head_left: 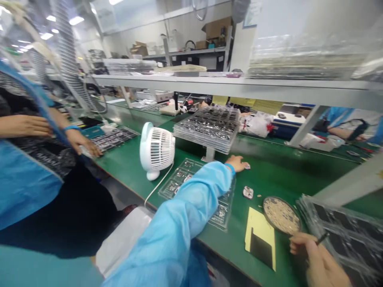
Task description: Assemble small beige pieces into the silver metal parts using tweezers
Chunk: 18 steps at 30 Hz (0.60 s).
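Observation:
My left hand (237, 163), in a blue sleeve, stretches forward over the green bench with its fingertips closed at a small silver part (247, 166). A similar small square part (248, 192) lies on the bench nearer to me. Under my left forearm is a clear compartment tray (223, 213) with small silver parts in it. My right hand (321, 257) is closed around a thin dark tool (323, 238), seen only by one end. Beside this hand stand a round dish (281, 214) of beige bits and a yellow sheet (253, 223) with a dark pad (261, 249).
A white fan (158, 148) with a cord stands left of the tray. Stacked clear trays (206, 127) rest on a raised stand behind it. More trays (344, 231) of dark pieces lie at right. A shelf (209, 81) crosses above. A co-worker's hand (82, 141) is at left.

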Each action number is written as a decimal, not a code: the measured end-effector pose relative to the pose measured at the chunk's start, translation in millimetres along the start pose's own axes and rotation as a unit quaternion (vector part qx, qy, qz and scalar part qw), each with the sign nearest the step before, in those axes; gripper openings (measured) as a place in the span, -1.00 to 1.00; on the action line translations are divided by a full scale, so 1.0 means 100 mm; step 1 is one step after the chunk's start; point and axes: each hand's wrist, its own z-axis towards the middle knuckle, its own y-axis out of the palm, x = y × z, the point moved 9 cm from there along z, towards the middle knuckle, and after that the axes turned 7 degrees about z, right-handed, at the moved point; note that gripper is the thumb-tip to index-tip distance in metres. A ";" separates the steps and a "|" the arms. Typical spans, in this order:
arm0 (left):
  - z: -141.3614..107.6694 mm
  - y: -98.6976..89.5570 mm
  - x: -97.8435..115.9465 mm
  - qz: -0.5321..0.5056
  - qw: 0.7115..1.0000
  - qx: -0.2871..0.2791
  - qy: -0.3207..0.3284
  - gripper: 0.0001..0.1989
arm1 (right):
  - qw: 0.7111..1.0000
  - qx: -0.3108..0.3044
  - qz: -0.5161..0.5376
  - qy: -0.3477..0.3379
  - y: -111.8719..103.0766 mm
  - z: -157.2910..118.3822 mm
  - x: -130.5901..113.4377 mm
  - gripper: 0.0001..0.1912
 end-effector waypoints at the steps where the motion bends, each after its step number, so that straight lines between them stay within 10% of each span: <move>1: -0.01 -0.04 -0.07 0.004 1.000 0.009 -0.004 -0.62 | 1.000 0.000 -0.014 0.002 -0.03 -0.02 0.00 -0.37; 7: -0.50 0.19 -0.05 0.015 0.994 -0.042 0.103 -0.72 | 0.985 -0.010 0.086 0.149 0.03 -0.14 0.39 -0.42; 12: -0.79 0.51 0.26 0.014 0.979 -0.065 0.191 -0.31 | 0.962 -0.061 0.207 0.167 0.25 -0.03 0.35 -0.53; 18: -0.74 0.63 0.35 -0.091 0.979 -0.066 0.169 -0.63 | 0.958 -0.071 0.241 0.135 0.26 0.01 0.26 -0.67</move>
